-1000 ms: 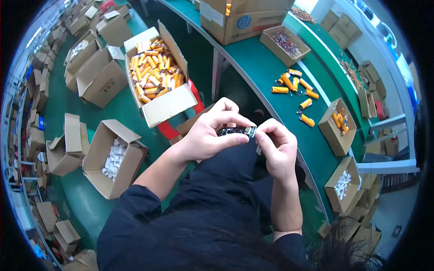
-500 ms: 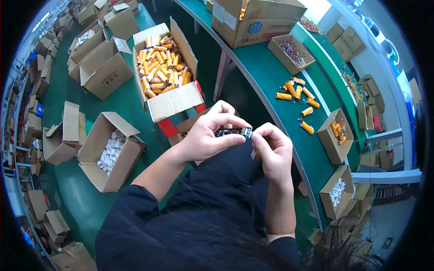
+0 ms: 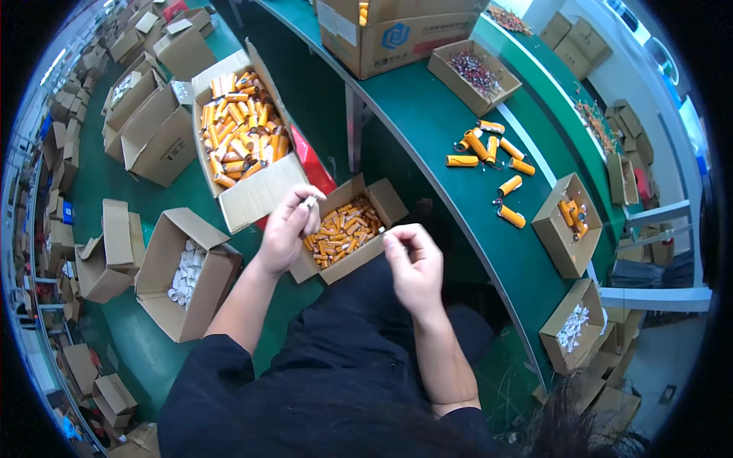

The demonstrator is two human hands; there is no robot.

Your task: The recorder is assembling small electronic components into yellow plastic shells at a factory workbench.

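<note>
My left hand (image 3: 289, 231) is closed, with a small pale piece (image 3: 310, 201) showing at its fingertips; the rest is hidden in the fingers. To its right, my right hand (image 3: 416, 267) pinches a small white piece (image 3: 383, 230) between thumb and forefinger. What kind of parts these are cannot be made out. Beneath and between the hands lies a cardboard box of small orange cylinders (image 3: 341, 238). Beyond my left hand, a larger open box (image 3: 263, 191) is heaped with orange-wrapped cylinders (image 3: 238, 130).
On the curved green bench to the right lie several loose orange cylinders (image 3: 462, 161). Small boxes there hold red and dark bits (image 3: 473, 72), orange cylinders (image 3: 573, 217) and white pieces (image 3: 573, 328). A box of white tubes (image 3: 187, 271) stands left. A large carton (image 3: 382, 46) is at the far bench end.
My hands have moved apart; earlier they met at a dark circuit-board-like part in my left hand. That part no longer shows clearly. The box of small orange cylinders has come into fuller view.
</note>
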